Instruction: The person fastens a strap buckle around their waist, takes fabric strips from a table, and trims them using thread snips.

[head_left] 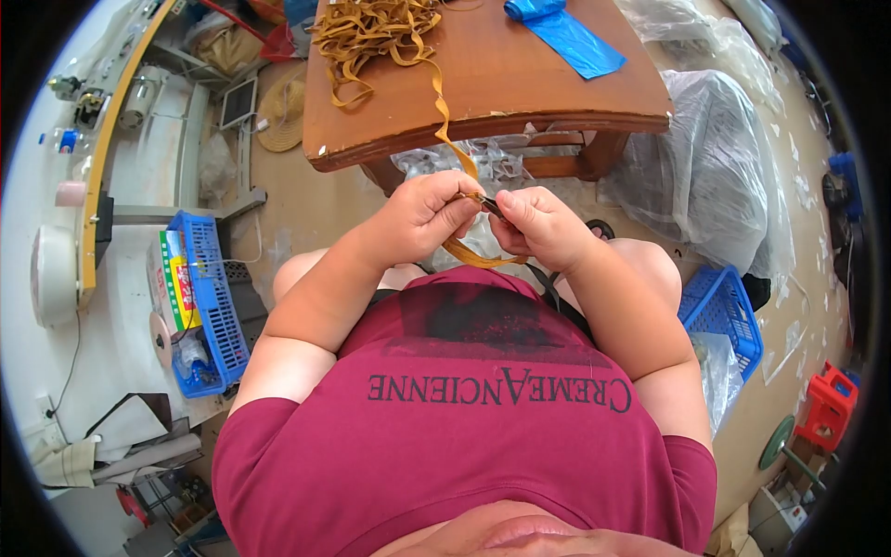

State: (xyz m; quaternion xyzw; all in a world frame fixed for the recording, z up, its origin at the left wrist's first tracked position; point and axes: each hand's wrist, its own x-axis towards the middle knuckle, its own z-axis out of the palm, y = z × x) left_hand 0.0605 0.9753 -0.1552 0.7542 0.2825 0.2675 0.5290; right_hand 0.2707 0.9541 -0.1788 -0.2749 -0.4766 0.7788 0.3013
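In front of my lap, my left hand (425, 215) pinches a mustard-yellow ribbon (444, 116) between thumb and fingers. My right hand (543, 226), close beside it, has its fingers closed round a small dark tool (490, 204), perhaps snips, whose tip meets the ribbon by my left fingertips. Much of the tool is hidden in my right palm. The ribbon runs up to a tangled yellow pile (376, 32) on the brown wooden table (483, 88), and a loop of it hangs below my hands.
A blue plastic bag (566, 37) lies on the table. Blue baskets stand at the left (212, 297) and right (724, 311). Clear plastic sheeting (696, 158) covers something at the right. A red stool (828, 406) is farther right, and a white machine table (139, 167) stands left.
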